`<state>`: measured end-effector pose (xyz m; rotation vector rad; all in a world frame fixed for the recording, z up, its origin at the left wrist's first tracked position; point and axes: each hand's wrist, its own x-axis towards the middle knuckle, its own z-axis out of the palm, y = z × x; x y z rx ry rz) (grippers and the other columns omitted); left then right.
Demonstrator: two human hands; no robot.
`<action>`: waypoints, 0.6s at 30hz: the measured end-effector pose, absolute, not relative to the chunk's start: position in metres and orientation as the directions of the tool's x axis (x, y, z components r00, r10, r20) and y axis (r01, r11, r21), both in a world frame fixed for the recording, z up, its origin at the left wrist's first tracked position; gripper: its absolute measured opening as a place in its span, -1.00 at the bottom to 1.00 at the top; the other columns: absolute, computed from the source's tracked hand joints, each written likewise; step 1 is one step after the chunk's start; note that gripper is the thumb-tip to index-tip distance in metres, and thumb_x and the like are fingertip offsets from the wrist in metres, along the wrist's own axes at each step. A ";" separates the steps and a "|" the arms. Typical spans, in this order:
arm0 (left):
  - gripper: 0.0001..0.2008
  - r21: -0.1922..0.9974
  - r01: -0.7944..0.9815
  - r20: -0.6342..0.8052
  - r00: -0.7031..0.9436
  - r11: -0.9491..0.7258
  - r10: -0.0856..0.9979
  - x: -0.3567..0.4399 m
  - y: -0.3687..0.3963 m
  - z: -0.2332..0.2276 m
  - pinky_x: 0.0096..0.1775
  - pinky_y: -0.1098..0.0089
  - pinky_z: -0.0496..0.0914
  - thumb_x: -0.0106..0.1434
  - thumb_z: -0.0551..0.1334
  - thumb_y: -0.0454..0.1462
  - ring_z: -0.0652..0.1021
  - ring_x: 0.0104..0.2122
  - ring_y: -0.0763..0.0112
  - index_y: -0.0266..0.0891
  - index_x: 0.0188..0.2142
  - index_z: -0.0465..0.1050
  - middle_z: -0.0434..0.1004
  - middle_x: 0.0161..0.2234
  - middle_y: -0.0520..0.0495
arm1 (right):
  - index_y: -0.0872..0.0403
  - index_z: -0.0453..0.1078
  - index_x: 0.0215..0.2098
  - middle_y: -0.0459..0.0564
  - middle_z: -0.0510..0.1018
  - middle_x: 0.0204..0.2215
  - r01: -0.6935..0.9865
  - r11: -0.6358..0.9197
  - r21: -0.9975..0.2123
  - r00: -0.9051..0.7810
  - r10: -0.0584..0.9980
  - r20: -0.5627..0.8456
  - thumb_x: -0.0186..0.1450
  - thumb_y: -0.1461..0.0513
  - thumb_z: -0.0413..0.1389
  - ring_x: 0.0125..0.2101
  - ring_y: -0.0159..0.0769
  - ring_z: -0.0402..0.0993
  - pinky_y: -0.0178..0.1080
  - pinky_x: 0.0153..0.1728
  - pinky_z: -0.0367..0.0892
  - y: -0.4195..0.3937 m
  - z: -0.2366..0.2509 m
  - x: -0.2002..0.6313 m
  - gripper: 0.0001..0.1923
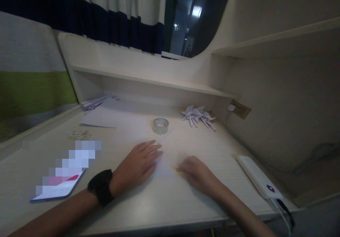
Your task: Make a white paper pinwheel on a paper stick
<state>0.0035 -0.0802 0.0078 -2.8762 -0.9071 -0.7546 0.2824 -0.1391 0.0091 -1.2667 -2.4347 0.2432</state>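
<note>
Work in hand: a white paper sheet lay flat on the bench, between and under both hands.
Left hand: pressed flat on the sheet, fingers spread, gripping nothing.
Right hand: fingers curled low at the sheet's right edge; whether they pinched it could not be told.
Done: folded paper pieces lay finished near the wall socket.
Left: this sheet looked barely folded, so probably early in its turn.
Nearby: tape roll, thin paper strip, spare sheets.
</note>
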 end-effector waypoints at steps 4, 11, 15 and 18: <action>-0.58 0.117 0.451 0.298 0.834 -0.885 0.464 0.011 -0.077 0.004 0.20 -0.02 -0.06 0.39 -0.05 -0.13 0.01 0.27 0.14 0.10 0.23 0.09 0.10 0.27 0.08 | 0.04 0.45 -0.17 0.04 0.45 -0.29 0.759 0.566 -0.321 -0.509 0.824 0.250 0.30 0.31 0.04 -0.23 -0.25 0.32 -0.23 -0.20 0.24 -0.140 0.008 0.282 -0.81; -0.56 0.179 0.513 0.219 0.811 -0.840 0.542 0.008 -0.075 -0.013 0.20 -0.04 -0.09 0.41 -0.11 -0.06 0.02 0.27 0.11 0.09 0.24 0.06 0.06 0.28 0.04 | 0.04 0.44 -0.12 0.03 0.43 -0.27 0.769 0.536 -0.349 -0.493 0.844 0.212 0.30 0.32 0.02 -0.22 -0.25 0.32 -0.23 -0.19 0.25 -0.147 0.012 0.287 -0.77; -0.56 0.196 0.512 0.229 0.805 -0.836 0.547 0.008 -0.077 -0.011 0.21 -0.03 -0.10 0.41 -0.11 -0.06 0.04 0.27 0.12 0.08 0.24 0.07 0.07 0.28 0.03 | 0.04 0.44 -0.10 0.04 0.43 -0.27 0.762 0.528 -0.375 -0.487 0.849 0.206 0.30 0.33 0.01 -0.22 -0.24 0.32 -0.22 -0.20 0.26 -0.150 0.014 0.288 -0.75; -0.56 0.194 0.511 0.230 0.806 -0.837 0.545 0.008 -0.076 -0.012 0.21 -0.03 -0.11 0.40 -0.12 -0.06 0.03 0.27 0.12 0.07 0.25 0.06 0.05 0.28 0.03 | 0.04 0.44 -0.12 0.04 0.44 -0.26 0.759 0.541 -0.363 -0.497 0.841 0.215 0.28 0.35 0.01 -0.21 -0.23 0.32 -0.20 -0.19 0.26 -0.149 0.014 0.288 -0.74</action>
